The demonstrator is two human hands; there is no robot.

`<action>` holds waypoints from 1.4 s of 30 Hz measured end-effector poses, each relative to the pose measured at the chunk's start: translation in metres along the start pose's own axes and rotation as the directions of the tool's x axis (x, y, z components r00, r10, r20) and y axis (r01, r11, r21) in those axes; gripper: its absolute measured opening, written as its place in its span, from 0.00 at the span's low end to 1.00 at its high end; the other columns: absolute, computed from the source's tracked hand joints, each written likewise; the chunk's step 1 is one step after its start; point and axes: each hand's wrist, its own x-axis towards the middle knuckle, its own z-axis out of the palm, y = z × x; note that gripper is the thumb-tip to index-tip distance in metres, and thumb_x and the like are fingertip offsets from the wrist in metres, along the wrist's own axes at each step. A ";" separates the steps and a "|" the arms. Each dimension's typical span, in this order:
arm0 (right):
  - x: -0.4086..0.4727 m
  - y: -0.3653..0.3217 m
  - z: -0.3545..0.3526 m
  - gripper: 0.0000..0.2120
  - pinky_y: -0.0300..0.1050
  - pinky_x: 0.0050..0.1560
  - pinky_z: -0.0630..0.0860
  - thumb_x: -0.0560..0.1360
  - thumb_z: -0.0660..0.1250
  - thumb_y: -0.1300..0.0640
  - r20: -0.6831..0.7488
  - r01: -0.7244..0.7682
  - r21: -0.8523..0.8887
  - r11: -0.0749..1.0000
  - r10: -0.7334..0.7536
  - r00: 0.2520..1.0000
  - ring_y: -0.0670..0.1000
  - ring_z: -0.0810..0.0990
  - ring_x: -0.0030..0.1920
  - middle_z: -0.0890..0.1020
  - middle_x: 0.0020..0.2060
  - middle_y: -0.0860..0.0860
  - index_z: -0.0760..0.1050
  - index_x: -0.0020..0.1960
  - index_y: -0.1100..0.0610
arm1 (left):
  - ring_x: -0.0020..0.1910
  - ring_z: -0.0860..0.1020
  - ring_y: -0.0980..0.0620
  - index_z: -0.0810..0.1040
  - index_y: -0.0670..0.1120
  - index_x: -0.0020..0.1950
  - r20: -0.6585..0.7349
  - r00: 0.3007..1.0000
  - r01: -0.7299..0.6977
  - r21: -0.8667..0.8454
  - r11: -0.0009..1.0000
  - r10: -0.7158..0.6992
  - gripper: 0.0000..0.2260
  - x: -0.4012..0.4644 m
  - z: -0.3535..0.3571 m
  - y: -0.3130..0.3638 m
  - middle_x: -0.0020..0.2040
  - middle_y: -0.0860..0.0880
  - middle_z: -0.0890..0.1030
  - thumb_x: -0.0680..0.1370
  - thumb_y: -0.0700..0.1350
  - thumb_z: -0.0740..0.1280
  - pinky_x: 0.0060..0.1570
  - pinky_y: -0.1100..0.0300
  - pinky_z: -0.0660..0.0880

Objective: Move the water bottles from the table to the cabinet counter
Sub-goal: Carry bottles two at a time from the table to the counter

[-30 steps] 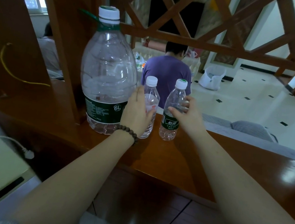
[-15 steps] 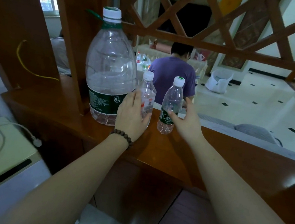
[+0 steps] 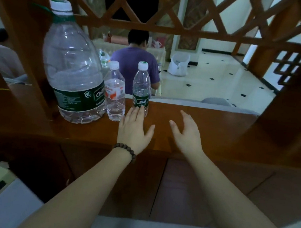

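**Three bottles stand on the counter, both hands empty**

Head view: Three water bottles stand upright in a row on the wooden cabinet counter point(image 3: 210, 128), near its far edge. On the left is the big bottle point(image 3: 75, 71) with a white cap, a green handle ring and a dark green label marked 6L; it stands just beside a wooden post point(image 3: 31, 47). Right next to it is a small bottle with a red and white label point(image 3: 115, 93), and then a small bottle with a green label point(image 3: 141, 88). The two small bottles are close to each other but I cannot tell if they touch.

The left hand point(image 3: 134, 129) is flat over the counter, fingers straight and together, thumb spread to the side. Its fingertips overlap the bottom of the green-label bottle; it holds nothing. A bracelet of dark beads point(image 3: 125, 149) is on this wrist. The right hand point(image 3: 187, 133) is also spread wide and relaxed over the bare counter, well apart from the bottles, holding nothing.

Behind the counter there is a wooden lattice point(image 3: 176, 10). Through it, a person in a purple shirt point(image 3: 134, 63) is seen from the back, and a white bag point(image 3: 178, 64) stands on the tiled floor.
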 end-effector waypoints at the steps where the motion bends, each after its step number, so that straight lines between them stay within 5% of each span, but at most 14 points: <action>1: -0.011 0.004 -0.004 0.29 0.48 0.73 0.57 0.79 0.58 0.43 -0.013 -0.019 -0.017 1.000 0.019 1.000 0.52 0.56 0.76 0.65 0.74 0.53 0.59 0.75 0.54 | 0.77 0.52 0.49 0.51 0.48 0.78 0.025 0.999 -0.021 -0.009 1.000 0.021 0.33 -0.006 0.004 0.003 0.78 0.47 0.57 0.79 0.60 0.56 0.75 0.49 0.51; 11: -0.144 0.050 -0.051 0.27 0.49 0.74 0.57 0.80 0.58 0.45 -0.204 -0.275 -0.183 0.944 0.237 0.950 0.52 0.56 0.76 0.66 0.74 0.54 0.61 0.75 0.56 | 0.77 0.52 0.50 0.54 0.48 0.78 0.238 0.934 -0.248 -0.111 0.962 0.268 0.31 -0.091 0.041 0.055 0.78 0.49 0.58 0.79 0.61 0.55 0.75 0.48 0.51; 17: -0.254 0.078 -0.091 0.27 0.47 0.74 0.54 0.79 0.59 0.46 -0.375 -0.516 -0.188 0.836 0.424 0.824 0.53 0.56 0.76 0.66 0.73 0.54 0.62 0.74 0.57 | 0.77 0.53 0.50 0.55 0.50 0.78 0.342 0.814 -0.425 -0.198 0.883 0.468 0.31 -0.162 0.065 0.113 0.77 0.49 0.59 0.79 0.61 0.55 0.74 0.46 0.51; 27: -0.461 0.094 -0.183 0.27 0.46 0.75 0.53 0.80 0.58 0.47 -0.662 -0.853 0.001 0.523 0.640 0.391 0.51 0.56 0.76 0.62 0.75 0.53 0.59 0.75 0.58 | 0.77 0.53 0.50 0.56 0.48 0.77 0.372 0.441 -0.653 -0.491 0.576 0.817 0.30 -0.312 0.067 0.254 0.77 0.49 0.59 0.78 0.59 0.57 0.74 0.47 0.49; 42: -0.774 0.066 -0.291 0.27 0.47 0.75 0.53 0.80 0.58 0.47 -0.815 -0.913 0.377 0.153 0.524 -0.249 0.53 0.57 0.76 0.64 0.74 0.54 0.61 0.75 0.58 | 0.77 0.53 0.50 0.56 0.48 0.77 0.205 -0.154 -0.670 -0.741 0.050 0.966 0.30 -0.620 0.011 0.434 0.77 0.49 0.59 0.79 0.58 0.58 0.74 0.48 0.48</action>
